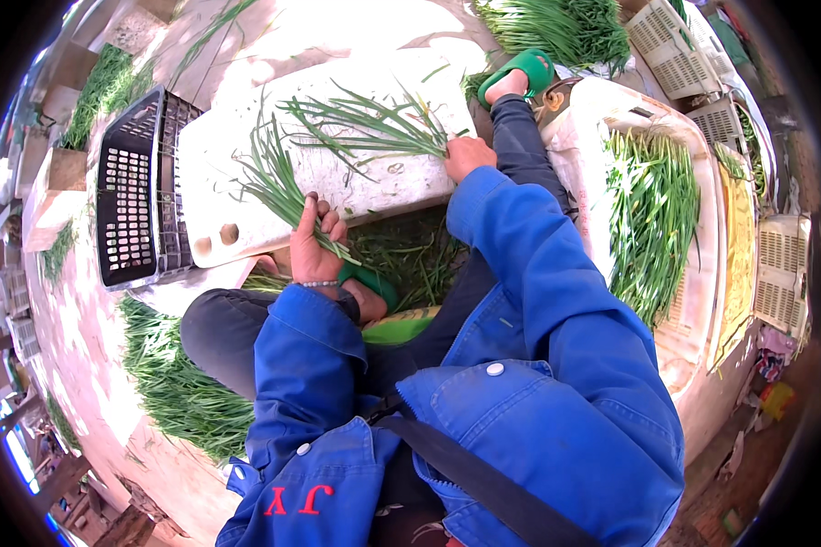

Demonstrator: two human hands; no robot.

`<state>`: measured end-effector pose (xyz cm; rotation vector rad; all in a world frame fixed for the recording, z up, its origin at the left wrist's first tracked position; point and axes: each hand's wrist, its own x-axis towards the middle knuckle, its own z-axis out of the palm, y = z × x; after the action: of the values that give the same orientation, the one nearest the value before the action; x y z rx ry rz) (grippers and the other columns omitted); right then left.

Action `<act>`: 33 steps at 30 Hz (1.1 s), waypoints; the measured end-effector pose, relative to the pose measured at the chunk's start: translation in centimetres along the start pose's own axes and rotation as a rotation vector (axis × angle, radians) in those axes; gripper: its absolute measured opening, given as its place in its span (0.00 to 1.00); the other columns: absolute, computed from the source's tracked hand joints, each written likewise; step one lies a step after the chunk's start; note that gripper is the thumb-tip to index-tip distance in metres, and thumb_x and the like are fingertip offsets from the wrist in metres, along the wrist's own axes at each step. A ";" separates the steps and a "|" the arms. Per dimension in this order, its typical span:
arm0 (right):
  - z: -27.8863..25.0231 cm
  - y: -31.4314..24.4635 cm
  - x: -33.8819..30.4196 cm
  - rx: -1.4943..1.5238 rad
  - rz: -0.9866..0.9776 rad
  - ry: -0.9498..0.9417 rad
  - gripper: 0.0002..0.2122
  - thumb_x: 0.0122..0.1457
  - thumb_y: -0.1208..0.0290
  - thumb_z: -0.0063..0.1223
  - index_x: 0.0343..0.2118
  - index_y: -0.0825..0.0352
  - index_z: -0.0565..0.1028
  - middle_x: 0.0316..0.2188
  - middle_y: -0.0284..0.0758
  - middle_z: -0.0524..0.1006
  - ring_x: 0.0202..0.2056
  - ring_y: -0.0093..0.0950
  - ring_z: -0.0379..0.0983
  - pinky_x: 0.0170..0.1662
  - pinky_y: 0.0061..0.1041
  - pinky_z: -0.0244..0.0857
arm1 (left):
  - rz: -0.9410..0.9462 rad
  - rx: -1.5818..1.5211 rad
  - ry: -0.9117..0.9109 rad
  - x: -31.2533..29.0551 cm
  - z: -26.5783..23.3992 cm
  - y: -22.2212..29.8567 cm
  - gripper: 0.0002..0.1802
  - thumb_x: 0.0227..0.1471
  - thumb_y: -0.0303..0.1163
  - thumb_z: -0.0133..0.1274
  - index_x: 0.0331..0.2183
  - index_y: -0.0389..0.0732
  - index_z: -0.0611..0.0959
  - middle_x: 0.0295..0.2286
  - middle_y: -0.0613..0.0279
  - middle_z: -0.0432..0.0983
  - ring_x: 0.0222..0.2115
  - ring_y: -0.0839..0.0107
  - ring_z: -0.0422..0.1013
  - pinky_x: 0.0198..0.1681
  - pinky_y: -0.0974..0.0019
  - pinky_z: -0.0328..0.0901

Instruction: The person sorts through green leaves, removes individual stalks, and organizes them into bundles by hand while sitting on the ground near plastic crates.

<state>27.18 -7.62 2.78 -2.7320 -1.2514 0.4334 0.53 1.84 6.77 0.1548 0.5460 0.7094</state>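
A small bunch of chives (278, 178) is gripped near its stem ends by my left hand (315, 244), its leaves fanning up and away over the board. My right hand (470, 158) is closed round the stem end of a second bunch of chives (374, 126), whose leaves spread leftward across the scuffed white board (212, 164). The leaf tips of the two bunches come close together. Loose scraps of leaf dot the board's surface. Below its near edge, cut leaves (406, 251) lie heaped between my legs.
Beside the board's left end stands a black plastic crate (126, 214). Chive piles lie at my left (178, 378) and at the far right (556, 32). A chive-filled container (689, 351) sits right of my leg, with beige baskets (780, 273) beyond. My feet wear green slippers (538, 71).
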 end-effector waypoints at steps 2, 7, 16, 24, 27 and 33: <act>-1.3 -1.0 -0.1 0.165 0.010 -0.080 0.09 0.49 0.67 0.52 0.30 0.66 0.76 0.29 0.40 0.76 0.32 0.36 0.72 0.35 0.33 0.67 | 0.007 -0.053 0.022 -0.1 -0.4 0.0 0.06 0.52 0.32 0.50 0.31 0.43 0.71 0.20 0.71 0.59 0.16 0.80 0.53 0.16 0.76 0.49; -1.9 -3.0 -3.6 1.374 0.217 -0.291 0.11 0.43 0.71 0.63 0.27 0.70 0.73 0.19 0.31 0.74 0.19 0.17 0.67 0.21 0.16 0.62 | -0.023 0.026 0.120 -0.6 0.1 -1.5 0.09 0.51 0.35 0.52 0.32 0.42 0.72 0.15 0.73 0.55 0.14 0.80 0.51 0.17 0.75 0.49; 0.5 -8.2 -12.1 0.983 -0.078 -0.468 0.15 0.40 0.65 0.62 0.30 0.70 0.74 0.23 0.38 0.77 0.27 0.25 0.74 0.31 0.25 0.67 | -0.142 0.348 0.314 0.0 -2.0 -4.2 0.15 0.49 0.38 0.55 0.37 0.40 0.77 0.15 0.73 0.61 0.16 0.78 0.60 0.16 0.75 0.54; -3.2 -3.7 -7.1 -0.091 -0.386 -0.495 0.15 0.51 0.55 0.47 0.32 0.61 0.78 0.29 0.44 0.75 0.33 0.41 0.72 0.39 0.37 0.65 | 0.057 0.110 0.080 -0.5 0.0 -0.9 0.12 0.51 0.29 0.50 0.38 0.35 0.73 0.28 0.61 0.70 0.24 0.75 0.64 0.22 0.77 0.59; -1.2 0.4 -1.4 0.140 -0.043 -0.028 0.10 0.51 0.63 0.48 0.33 0.58 0.77 0.36 0.39 0.73 0.42 0.41 0.67 0.43 0.38 0.64 | -0.102 -0.093 -0.056 -0.4 0.0 -1.1 0.13 0.53 0.31 0.48 0.41 0.37 0.71 0.28 0.65 0.66 0.22 0.78 0.58 0.21 0.77 0.56; -0.4 0.0 0.8 0.096 -0.070 0.002 0.10 0.47 0.66 0.51 0.30 0.64 0.76 0.32 0.40 0.75 0.36 0.41 0.70 0.40 0.35 0.65 | -0.044 -0.094 -0.121 0.0 -1.4 -1.2 0.08 0.53 0.34 0.49 0.34 0.41 0.71 0.24 0.68 0.63 0.21 0.78 0.57 0.22 0.76 0.55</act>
<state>27.77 -6.98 3.01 -2.6003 -1.2854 0.4704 0.52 0.85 5.23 0.0972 0.3984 0.6770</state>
